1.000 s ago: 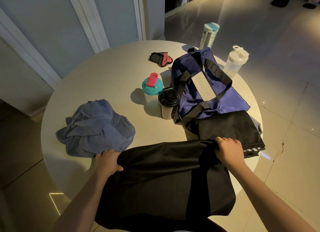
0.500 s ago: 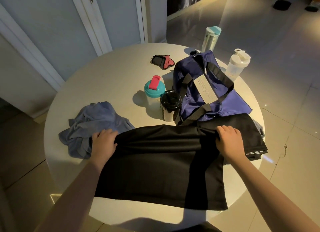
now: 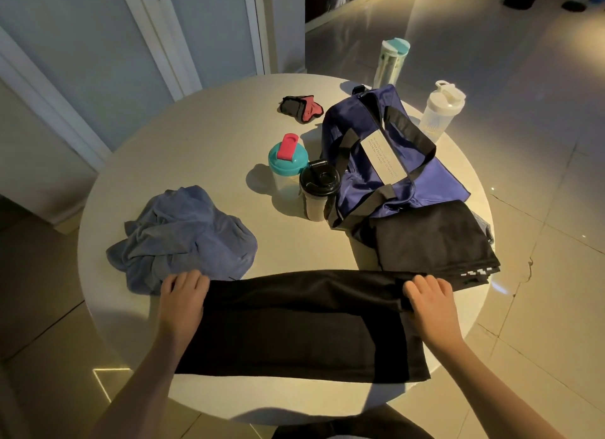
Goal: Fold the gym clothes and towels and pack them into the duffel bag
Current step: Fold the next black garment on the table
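The left hand (image 3: pixel 183 296) and the right hand (image 3: pixel 429 298) each grip one end of a black cloth (image 3: pixel 294 334). The fingers are curled over its far edge, the left hand at the left end and the right hand at the right end.

The black cloth lies flat on the near part of the round tabletop (image 3: pixel 203 137), directly in front of the person. It is plain, dark and smooth, and its far edge makes a thick rounded fold between the two hands. Its long axis runs from left to right. The folded edge points away from the person, and the straight near edge lies close to the tabletop's rim.

Just beyond the left hand there is a crumpled blue-grey cloth (image 3: pixel 183 232), not folded, and it touches the left end of the black cloth. Beyond the right hand lies a folded black garment (image 3: pixel 432 242) with small white marks at its near corner.

Behind this garment and touching it stands the navy duffel bag (image 3: pixel 435 190), with black straps and a pale label on top. Its long axis runs away from the person, a little slanted.

Left of the bag stand a black-lidded shaker (image 3: pixel 319 190) and a teal-lidded shaker (image 3: pixel 288 163). A white bottle (image 3: pixel 442 111) and a tall bottle (image 3: pixel 391 62) stand at the far side, and a red and black glove (image 3: pixel 301 108) lies nearby.
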`<state>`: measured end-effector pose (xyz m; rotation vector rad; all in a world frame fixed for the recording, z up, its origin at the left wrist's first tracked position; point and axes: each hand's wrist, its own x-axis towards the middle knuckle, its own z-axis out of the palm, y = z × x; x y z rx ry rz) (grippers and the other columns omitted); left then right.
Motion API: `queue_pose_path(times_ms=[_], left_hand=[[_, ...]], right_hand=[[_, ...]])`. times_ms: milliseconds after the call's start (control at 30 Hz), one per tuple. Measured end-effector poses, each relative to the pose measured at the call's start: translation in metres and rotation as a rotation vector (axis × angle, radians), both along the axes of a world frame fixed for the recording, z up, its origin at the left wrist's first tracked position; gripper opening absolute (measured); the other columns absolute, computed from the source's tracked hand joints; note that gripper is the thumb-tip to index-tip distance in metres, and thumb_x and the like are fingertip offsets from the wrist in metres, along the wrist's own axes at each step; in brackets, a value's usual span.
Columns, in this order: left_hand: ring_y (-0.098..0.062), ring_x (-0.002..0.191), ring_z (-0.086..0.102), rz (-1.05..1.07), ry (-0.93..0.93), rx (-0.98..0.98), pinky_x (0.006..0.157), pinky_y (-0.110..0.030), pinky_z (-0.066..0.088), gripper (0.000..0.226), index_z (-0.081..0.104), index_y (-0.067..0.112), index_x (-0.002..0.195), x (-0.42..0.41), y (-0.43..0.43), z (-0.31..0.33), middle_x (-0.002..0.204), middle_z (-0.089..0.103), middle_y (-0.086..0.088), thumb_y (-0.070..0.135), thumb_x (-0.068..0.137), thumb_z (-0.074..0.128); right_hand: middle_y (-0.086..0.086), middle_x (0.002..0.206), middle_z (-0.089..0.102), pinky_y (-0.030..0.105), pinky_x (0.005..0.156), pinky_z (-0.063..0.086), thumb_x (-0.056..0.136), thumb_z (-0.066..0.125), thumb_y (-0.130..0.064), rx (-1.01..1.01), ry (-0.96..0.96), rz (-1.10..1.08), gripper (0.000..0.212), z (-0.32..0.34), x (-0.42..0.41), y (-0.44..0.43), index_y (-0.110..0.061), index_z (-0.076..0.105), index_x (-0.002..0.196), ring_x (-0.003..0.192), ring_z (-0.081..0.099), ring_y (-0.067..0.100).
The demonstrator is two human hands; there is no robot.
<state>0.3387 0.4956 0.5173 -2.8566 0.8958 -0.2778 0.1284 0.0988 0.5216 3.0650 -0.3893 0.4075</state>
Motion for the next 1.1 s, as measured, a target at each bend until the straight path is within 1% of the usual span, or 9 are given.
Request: queue_pose_path(times_ms=[233,367,433,500,600,733,800,900,1100], left_hand=[[-0.034,0.079,0.06,-0.043,0.027,0.027,0.079,-0.044,0.046,0.042,0.064,0.006,0.081,-0.026,0.032,-0.033,0.084,0.06,-0.014,-0.009,0.045,0.081],[-0.03,0.086,0.065,-0.039,0.13,-0.029,0.09,-0.048,0.042,0.04,0.071,0.009,0.084,-0.036,0.044,-0.04,0.094,0.066,-0.01,0.001,0.047,0.084],[-0.026,0.09,0.065,-0.058,0.136,-0.102,0.096,-0.05,0.038,0.022,0.073,0.01,0.087,-0.04,0.049,-0.038,0.099,0.067,-0.007,0.02,0.069,0.065],[-0.024,0.093,0.065,-0.063,0.157,-0.13,0.097,-0.05,0.036,0.039,0.074,0.012,0.089,-0.043,0.053,-0.039,0.102,0.068,-0.005,0.033,0.082,0.043],[-0.024,0.087,0.063,0.038,0.178,-0.228,0.085,-0.047,0.044,0.042,0.075,0.01,0.085,-0.045,0.051,-0.038,0.096,0.069,-0.004,0.035,0.091,0.041],[-0.029,0.087,0.057,0.424,0.241,-0.395,0.072,-0.045,0.049,0.025,0.067,0.004,0.099,-0.042,0.027,-0.03,0.096,0.063,-0.012,0.02,0.081,0.073],[-0.035,0.104,0.053,0.646,0.374,-0.375,0.082,-0.051,0.048,0.053,0.057,0.004,0.118,-0.04,0.018,-0.029,0.112,0.057,-0.018,0.029,0.076,0.077],[-0.039,0.109,0.05,0.82,0.533,-0.309,0.086,-0.053,0.047,0.071,0.047,0.001,0.122,-0.038,0.017,-0.037,0.118,0.053,-0.021,0.04,0.072,0.078],[-0.037,0.096,0.061,0.883,0.745,-0.364,0.083,-0.047,0.052,0.057,0.055,0.0,0.111,-0.028,0.023,-0.035,0.103,0.065,-0.018,0.037,0.074,0.078]], right_hand=[[0.003,0.073,0.059,0.041,0.067,0.053,0.038,0.088,-0.004,0.056,0.255,-0.033,0.045,-0.023,-0.035,0.018,-0.014,0.063,0.074,0.065,0.058,0.024],[-0.002,0.08,0.059,0.044,0.078,0.052,0.044,0.087,-0.02,0.169,0.466,-0.088,0.041,-0.026,-0.047,0.026,-0.018,0.066,0.08,0.075,0.062,0.022],[-0.005,0.099,0.055,0.043,0.101,0.036,0.071,0.066,-0.041,0.235,0.546,-0.098,0.033,-0.02,-0.048,0.027,-0.022,0.063,0.098,0.099,0.054,0.018],[-0.012,0.103,0.049,0.036,0.109,0.022,0.083,0.033,-0.056,0.287,0.603,-0.123,0.046,-0.012,-0.049,0.028,-0.027,0.062,0.104,0.102,0.044,0.009],[-0.016,0.089,0.05,0.032,0.101,0.027,0.089,0.012,-0.063,0.354,0.428,-0.179,0.067,-0.009,-0.044,0.032,-0.026,0.069,0.09,0.09,0.042,0.006],[0.004,0.104,0.064,0.032,0.084,0.043,0.089,0.058,-0.035,0.306,0.132,-0.215,0.027,-0.017,-0.03,0.041,-0.013,0.067,0.102,0.092,0.057,0.023],[0.011,0.129,0.056,0.044,0.095,0.043,0.088,0.06,-0.034,0.298,0.246,-0.191,0.039,-0.018,-0.025,0.045,-0.014,0.06,0.122,0.114,0.054,0.032],[0.003,0.158,0.016,0.047,0.115,0.014,0.095,0.038,-0.051,0.326,0.575,-0.181,0.062,-0.026,-0.028,0.05,-0.023,0.024,0.149,0.144,0.015,0.027],[0.001,0.16,0.001,0.048,0.116,0.003,0.095,0.031,-0.057,0.296,0.672,-0.177,0.068,-0.025,-0.031,0.052,-0.028,0.005,0.151,0.147,0.001,0.025]])
